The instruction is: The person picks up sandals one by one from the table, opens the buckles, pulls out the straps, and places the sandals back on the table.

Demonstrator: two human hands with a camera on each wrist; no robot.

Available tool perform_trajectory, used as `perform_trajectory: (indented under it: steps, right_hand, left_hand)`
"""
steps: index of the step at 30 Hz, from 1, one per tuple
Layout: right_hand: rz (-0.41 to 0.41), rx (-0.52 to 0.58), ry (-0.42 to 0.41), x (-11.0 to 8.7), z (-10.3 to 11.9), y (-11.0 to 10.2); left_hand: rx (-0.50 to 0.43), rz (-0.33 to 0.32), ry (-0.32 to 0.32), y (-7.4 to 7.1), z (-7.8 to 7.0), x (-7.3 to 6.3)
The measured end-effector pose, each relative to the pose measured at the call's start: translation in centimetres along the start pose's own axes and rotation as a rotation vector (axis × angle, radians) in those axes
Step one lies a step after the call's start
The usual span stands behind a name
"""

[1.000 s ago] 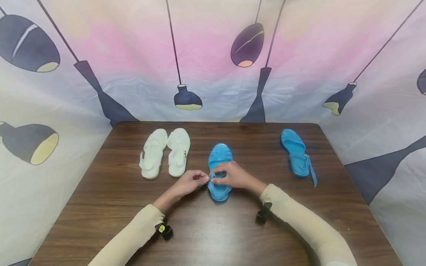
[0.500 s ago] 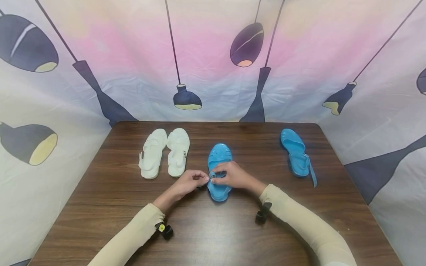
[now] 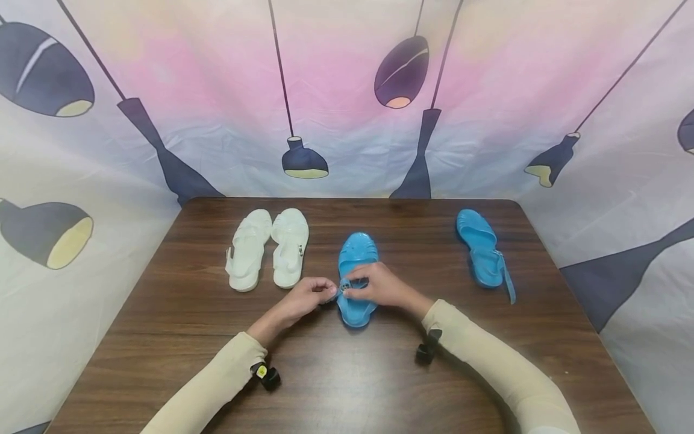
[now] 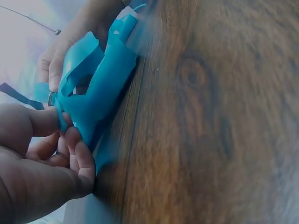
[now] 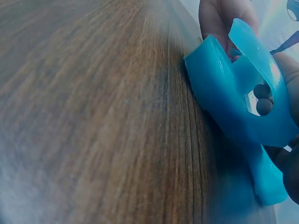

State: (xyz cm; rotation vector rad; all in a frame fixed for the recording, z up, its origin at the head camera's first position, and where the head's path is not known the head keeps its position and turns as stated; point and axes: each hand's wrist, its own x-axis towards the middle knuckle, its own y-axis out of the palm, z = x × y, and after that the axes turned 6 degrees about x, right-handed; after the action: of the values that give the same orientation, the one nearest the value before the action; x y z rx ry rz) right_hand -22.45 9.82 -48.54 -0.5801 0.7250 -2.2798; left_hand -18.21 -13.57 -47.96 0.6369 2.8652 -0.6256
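A blue jelly sandal point(image 3: 358, 248) lies toe-away at mid-table, between my two hands. My left hand point(image 3: 306, 299) is at its left side, thumb and finger pinching the sandal's ankle strap point(image 4: 61, 120). From across the sandal, my right hand point(image 3: 382, 286) holds the strap by its small metal buckle point(image 4: 51, 98), thumb and fingers either side. In the right wrist view the blue heel band point(image 5: 261, 56) arches up at the back of the sandal, partly hiding the left hand beyond.
A pair of white sandals, the left one point(image 3: 249, 250) and the right one point(image 3: 290, 247), stands to the left. Another blue sandal point(image 3: 477, 232) lies at the right, its strap point(image 3: 508, 283) hanging loose onto the brown wooden table point(image 3: 423, 386). A printed curtain point(image 3: 347, 96) surrounds the table.
My left fingertips have shifted slightly left, away from the buckle, and a short bit of blue strap now shows between them and it. The right hand stays in place.
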Motion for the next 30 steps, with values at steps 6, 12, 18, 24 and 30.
perform_trajectory:
  steps: [6,12,18,24,30]
  right_hand:
    - [-0.001,-0.021,-0.034,0.12,0.00,0.23]
    - [-0.010,-0.013,-0.014,-0.01,-0.07,0.31]
    - [0.000,-0.008,-0.016,-0.03,0.00,0.15]
    - [0.016,-0.023,-0.059,0.01,0.03,0.13]
    - [0.001,-0.039,-0.018,-0.11,-0.12,0.12]
  left_hand:
    - [-0.035,-0.024,-0.007,0.27,-0.08,0.00]
    - [0.021,-0.024,-0.009,0.14,-0.11,-0.51]
    - [0.028,-0.001,-0.008,0.08,-0.11,-0.42]
    - [-0.059,0.003,-0.017,0.25,0.14,-0.02]
    - [-0.100,0.012,-0.023,0.07,0.40,-0.04]
